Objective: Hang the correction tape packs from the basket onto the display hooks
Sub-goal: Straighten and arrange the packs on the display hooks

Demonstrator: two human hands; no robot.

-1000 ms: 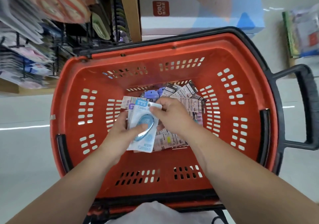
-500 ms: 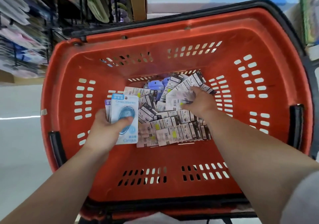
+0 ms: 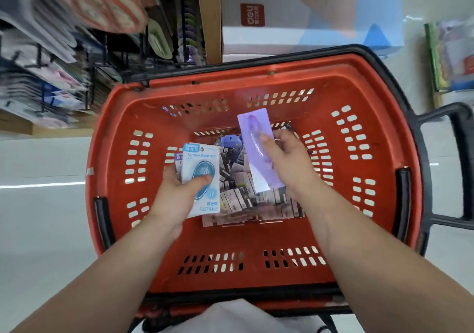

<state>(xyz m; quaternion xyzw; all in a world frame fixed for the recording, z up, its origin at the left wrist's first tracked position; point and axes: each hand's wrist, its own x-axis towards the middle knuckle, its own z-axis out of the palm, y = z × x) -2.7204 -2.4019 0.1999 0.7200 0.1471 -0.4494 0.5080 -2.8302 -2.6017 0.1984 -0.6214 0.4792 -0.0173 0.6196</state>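
A red shopping basket (image 3: 364,158) sits below me with several correction tape packs (image 3: 238,196) lying on its floor. My left hand (image 3: 179,191) grips a small stack of packs; the front one is white with a blue tape dispenser (image 3: 202,178), thumb pressed on it. My right hand (image 3: 287,163) holds a purple pack (image 3: 252,137) lifted above the pile, thumb on its face.
Display hooks with hanging stationery (image 3: 51,58) fill the rack at the upper left. A white and blue carton (image 3: 295,25) stands behind the basket. The basket's black handle (image 3: 459,166) sticks out to the right. Pale floor lies on both sides.
My right hand has picked a purple pack out of the pile and raised it. My left hand keeps its stack, shifted slightly toward the basket's middle.
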